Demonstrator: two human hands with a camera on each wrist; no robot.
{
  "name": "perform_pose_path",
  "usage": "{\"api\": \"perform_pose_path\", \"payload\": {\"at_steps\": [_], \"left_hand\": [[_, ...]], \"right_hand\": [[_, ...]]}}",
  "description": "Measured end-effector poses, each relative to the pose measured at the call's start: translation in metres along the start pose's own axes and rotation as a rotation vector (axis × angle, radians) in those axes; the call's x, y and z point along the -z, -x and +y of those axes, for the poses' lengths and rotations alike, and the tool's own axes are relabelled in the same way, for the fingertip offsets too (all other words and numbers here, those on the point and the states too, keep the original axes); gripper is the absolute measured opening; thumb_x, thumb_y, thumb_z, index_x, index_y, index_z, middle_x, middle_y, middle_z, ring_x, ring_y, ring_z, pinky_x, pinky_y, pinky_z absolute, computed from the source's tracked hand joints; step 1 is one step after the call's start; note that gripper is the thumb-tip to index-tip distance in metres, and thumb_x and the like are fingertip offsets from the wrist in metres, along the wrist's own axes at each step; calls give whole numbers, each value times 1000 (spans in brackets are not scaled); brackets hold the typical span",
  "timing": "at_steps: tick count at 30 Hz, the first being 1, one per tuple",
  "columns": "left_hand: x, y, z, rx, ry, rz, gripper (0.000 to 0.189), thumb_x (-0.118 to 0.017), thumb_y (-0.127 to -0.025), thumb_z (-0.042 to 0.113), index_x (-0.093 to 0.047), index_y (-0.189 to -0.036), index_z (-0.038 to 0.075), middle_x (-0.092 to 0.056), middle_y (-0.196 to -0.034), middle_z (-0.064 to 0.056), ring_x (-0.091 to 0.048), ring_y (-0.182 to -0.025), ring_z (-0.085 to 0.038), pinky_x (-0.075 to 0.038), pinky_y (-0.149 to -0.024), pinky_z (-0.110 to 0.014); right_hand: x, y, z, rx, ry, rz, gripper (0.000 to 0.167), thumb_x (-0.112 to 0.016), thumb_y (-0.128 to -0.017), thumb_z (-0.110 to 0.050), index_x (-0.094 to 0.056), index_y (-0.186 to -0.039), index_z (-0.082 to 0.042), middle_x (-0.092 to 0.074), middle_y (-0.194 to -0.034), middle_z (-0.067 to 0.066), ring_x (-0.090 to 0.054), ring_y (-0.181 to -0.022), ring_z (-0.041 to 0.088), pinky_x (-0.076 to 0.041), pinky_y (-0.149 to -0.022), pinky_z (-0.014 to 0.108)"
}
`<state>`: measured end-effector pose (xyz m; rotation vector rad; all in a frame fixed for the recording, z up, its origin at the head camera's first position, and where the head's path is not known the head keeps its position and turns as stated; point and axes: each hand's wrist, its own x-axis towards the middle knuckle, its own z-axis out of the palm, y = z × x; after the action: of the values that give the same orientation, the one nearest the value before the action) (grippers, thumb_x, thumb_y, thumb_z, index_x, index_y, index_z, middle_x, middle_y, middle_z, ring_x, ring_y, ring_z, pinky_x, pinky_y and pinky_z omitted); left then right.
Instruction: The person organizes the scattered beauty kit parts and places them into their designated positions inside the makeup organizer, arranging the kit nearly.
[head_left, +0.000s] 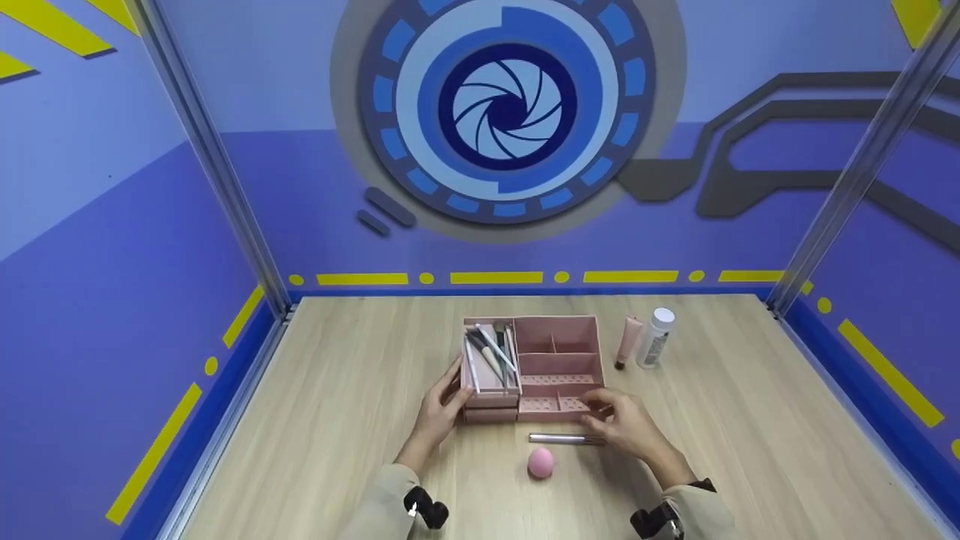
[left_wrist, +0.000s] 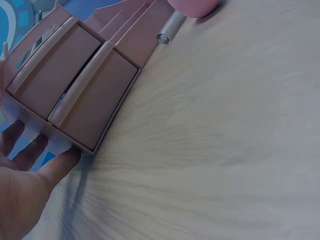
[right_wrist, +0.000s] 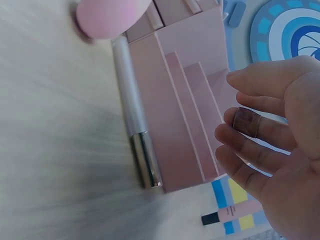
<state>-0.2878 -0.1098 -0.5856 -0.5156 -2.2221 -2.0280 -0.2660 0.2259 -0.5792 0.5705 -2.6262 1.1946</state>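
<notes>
A pink cosmetics organizer [head_left: 559,352] stands on the table, with two drawers [left_wrist: 90,85] at its left front and several makeup brushes [head_left: 491,356] in the top left compartment. My left hand [head_left: 435,412] touches the organizer's left side with its fingertips, fingers fairly straight. Beside the front right corner hovers my right hand [head_left: 626,424], its fingers loosely bent and nothing between them in the right wrist view. A silver tube [right_wrist: 131,95] lies along the organizer's front. Closer to me sits a pink egg-shaped makeup sponge [head_left: 541,463].
To the right of the organizer, a pink squeeze tube [head_left: 628,341] with a black cap lies beside a white bottle [head_left: 656,341]. The wooden table [head_left: 360,352] meets a blue-purple wall at the back. Metal posts [head_left: 217,150] rise at its far corners.
</notes>
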Motion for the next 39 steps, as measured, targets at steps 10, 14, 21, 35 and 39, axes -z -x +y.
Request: {"api": "perform_pose_path", "payload": {"at_steps": [10, 14, 21, 35, 39], "left_hand": [[1, -1, -2, -13, -4, -8, 59, -59, -97, 10, -34, -149, 0, -34, -154, -21, -39, -138, -35, -36, -112, -25], [1, -3, -2, -22, -7, -13, 58, -58, -97, 9, -33, -149, -1, -34, -153, -21, -39, -138, -36, -37, -113, -31], [2, 0, -1, 39, 22, -31, 59, -56, -99, 14, -31, -152, 6, -32, -157, -14, -37, -140, -30, -36, -107, -15], [0, -1, -2, 29, 62, -10, 60, -58, -97, 11, -33, -151, 3, -32, -155, -19, -37, -139, -34, -36, -109, -18], [0, -1, -2, 33, 63, -10, 60, -58, -97, 10, -33, -151, 2, -32, -155, -20, -38, -139, -35, -36, -109, -18]], "right_hand": [[-4, 7, 7, -38, 27, -11, 27, -75, -77, -1, -70, -103, -4, -70, -99, 11, -68, -86, 28, -60, -78, 44], [-4, 8, 9, -61, 41, -17, 28, -76, -76, -3, -70, -104, -4, -69, -100, 10, -67, -88, 26, -60, -79, 41], [-4, 10, 13, -74, 62, -18, 26, -77, -78, -5, -71, -103, -5, -70, -99, 7, -66, -89, 23, -59, -78, 34], [-11, 16, 20, -102, 98, -107, 31, -78, -77, -8, -70, -107, -7, -68, -104, 5, -65, -95, 22, -57, -85, 41], [-14, 16, 20, -109, 97, -131, 30, -77, -78, -8, -69, -107, -6, -68, -104, 6, -64, -95, 23, -57, -85, 44]]}}
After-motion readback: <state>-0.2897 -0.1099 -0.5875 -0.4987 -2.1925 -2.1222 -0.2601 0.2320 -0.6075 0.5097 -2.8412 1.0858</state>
